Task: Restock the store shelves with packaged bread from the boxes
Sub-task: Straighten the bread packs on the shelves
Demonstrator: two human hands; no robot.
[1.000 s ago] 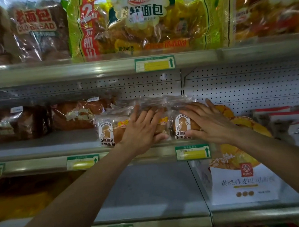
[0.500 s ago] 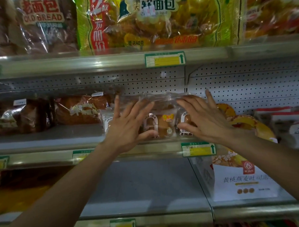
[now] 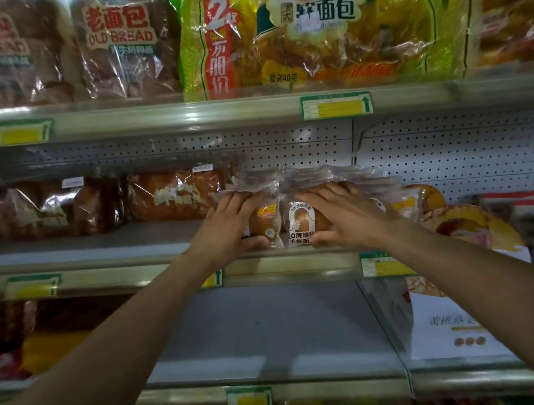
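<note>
Squaring small bread packs on middle shelf, frame centre. Left hand grasps 9 o'clock end; right hand rests flat, fingers straight, at 3 o'clock. Advice: press inward evenly, labels forward.

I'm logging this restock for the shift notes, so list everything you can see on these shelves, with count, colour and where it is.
Small bread packets: a bunched row, exact count unclear, clear wrap over golden buns, front of middle shelf, under both hands.
Brown loaves: at least two, dark brown in clear bags, middle shelf left.
Old Bread bags: two, brown, top shelf left.
Soft bread bag: one, yellow-green with a red strip, top shelf centre.
White box: one, white with orange print, lower shelf right.
Price tags: several, green and yellow, on the shelf edges.
Pegboard back panel: white, behind middle shelf.
Left hand: curled round the left packets.
Right hand: spread flat on the right packets.
</note>
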